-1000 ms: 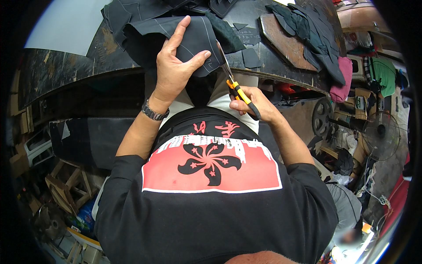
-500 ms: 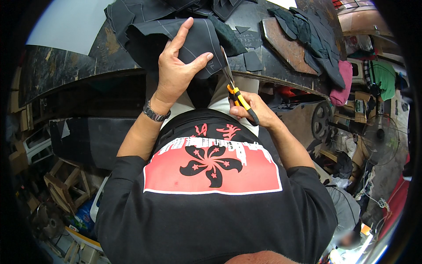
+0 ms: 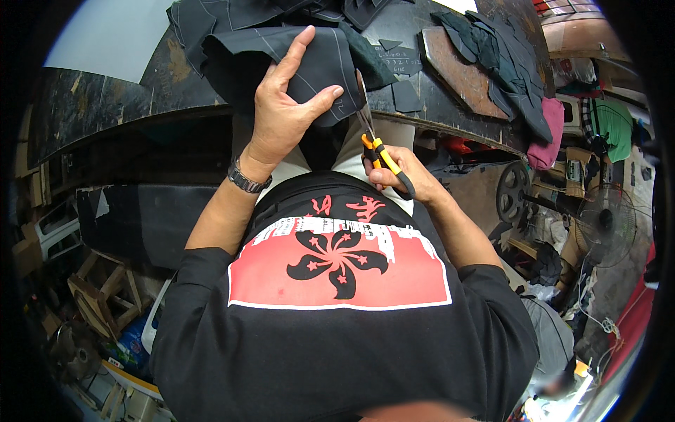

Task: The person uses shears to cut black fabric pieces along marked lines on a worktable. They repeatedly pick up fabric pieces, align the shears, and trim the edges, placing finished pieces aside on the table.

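Observation:
My left hand (image 3: 285,112) grips a dark, leather-like sheet piece (image 3: 320,67) marked with pale chalk lines. The thumb and a raised finger lie over its face, while the other fingers are hidden behind it. The piece is lifted at the near edge of the table, and its left part curls up. My right hand (image 3: 404,172) is closed around scissors (image 3: 380,151) with yellow and black handles. Their blades point up and away, along the right edge of the piece. How far the blades overlap that edge is hard to tell.
Dark cut pieces (image 3: 200,24) lie heaped on the black worn table (image 3: 105,102). To the right, more pieces (image 3: 485,53) partly cover a brown board (image 3: 450,67). Small scraps (image 3: 406,96) sit near the scissors. A fan (image 3: 605,218) stands at the right, a wooden stool (image 3: 105,292) at the left.
My left hand and the dark piece have shifted very slightly to the right. The scissors stay at the piece's right edge, their handles a touch farther apart.

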Demonstrator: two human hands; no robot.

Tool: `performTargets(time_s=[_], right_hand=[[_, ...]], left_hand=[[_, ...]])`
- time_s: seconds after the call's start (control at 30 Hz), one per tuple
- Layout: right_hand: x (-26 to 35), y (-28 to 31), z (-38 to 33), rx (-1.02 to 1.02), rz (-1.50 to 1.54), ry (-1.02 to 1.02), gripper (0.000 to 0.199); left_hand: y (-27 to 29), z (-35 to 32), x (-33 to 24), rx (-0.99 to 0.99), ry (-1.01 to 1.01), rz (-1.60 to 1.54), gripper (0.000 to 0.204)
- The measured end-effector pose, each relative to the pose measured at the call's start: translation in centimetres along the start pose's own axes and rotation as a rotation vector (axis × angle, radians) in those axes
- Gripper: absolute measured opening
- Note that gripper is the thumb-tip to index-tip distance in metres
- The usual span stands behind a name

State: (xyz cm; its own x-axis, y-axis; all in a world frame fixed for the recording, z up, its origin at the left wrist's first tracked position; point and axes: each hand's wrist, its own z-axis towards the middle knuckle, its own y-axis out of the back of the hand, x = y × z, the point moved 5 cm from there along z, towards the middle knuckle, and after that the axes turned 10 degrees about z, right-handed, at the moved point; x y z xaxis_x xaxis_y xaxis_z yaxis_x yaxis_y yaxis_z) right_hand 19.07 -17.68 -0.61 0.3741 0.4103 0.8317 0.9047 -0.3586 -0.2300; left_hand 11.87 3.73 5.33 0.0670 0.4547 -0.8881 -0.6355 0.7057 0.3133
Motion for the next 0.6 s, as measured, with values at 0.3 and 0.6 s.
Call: performTargets(time_s=[0.3, 0.6], right_hand=[[-0.19, 0.11, -0.31, -0.089, 0.000, -0.010, 0.038], [-0.19, -0.23, -0.69, -0.099, 0.068, 0.007, 0.029]], left_hand=[[0.08, -0.15, 0.05, -0.009, 0.010, 0.016, 0.077], [0.16, 0.24, 0.01, -0.056, -0.038, -0.022, 0.078]])
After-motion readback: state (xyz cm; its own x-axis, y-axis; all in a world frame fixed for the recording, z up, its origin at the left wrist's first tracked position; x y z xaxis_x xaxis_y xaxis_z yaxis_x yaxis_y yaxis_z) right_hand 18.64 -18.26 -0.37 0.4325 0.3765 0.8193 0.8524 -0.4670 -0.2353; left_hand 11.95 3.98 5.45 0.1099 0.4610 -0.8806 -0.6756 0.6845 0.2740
